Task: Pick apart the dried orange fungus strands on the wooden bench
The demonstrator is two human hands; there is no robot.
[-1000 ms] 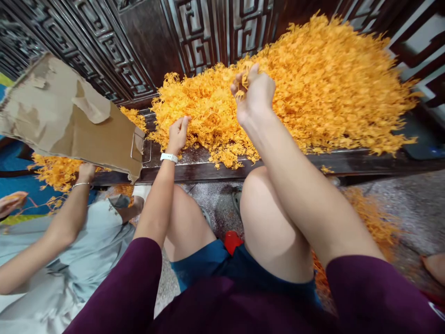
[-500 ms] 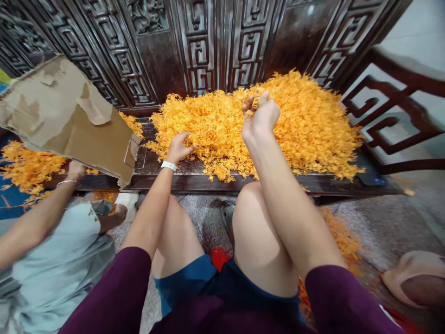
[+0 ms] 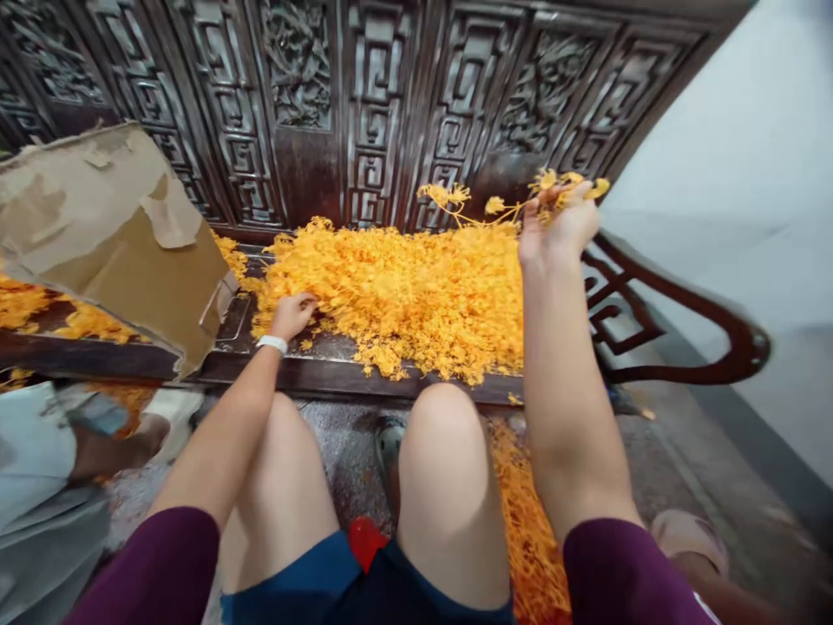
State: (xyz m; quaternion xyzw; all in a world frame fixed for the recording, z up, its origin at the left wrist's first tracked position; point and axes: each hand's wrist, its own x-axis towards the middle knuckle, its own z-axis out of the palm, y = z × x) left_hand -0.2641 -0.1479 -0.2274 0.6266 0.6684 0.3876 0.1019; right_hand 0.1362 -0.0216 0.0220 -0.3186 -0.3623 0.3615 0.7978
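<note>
In my right hand [image 3: 560,221], raised above the bench's right end, thin orange flower-like sprigs [image 3: 495,206] are gripped; a strand of them trails out to the left. Below lies a wide heap of orange flower-like pieces [image 3: 403,291] on the dark wooden bench [image 3: 335,347]. My left hand [image 3: 294,316], with a white band at its wrist, is at the heap's left front edge. Its fingers are pinched together, and what is between them cannot be made out.
A torn cardboard sheet [image 3: 175,252] stands upright at the left, with more orange pieces [image 3: 97,321] beyond it. Another person's clothed leg [image 3: 32,460] is at the far left. Orange scraps [image 3: 530,521] cover the floor by my right knee. A carved backrest [image 3: 377,113] rises behind.
My right hand has risen off the heap and moved right, drawing out a strand of sprigs. The left hand has closed its fingers at the heap's edge. The view has shifted right.
</note>
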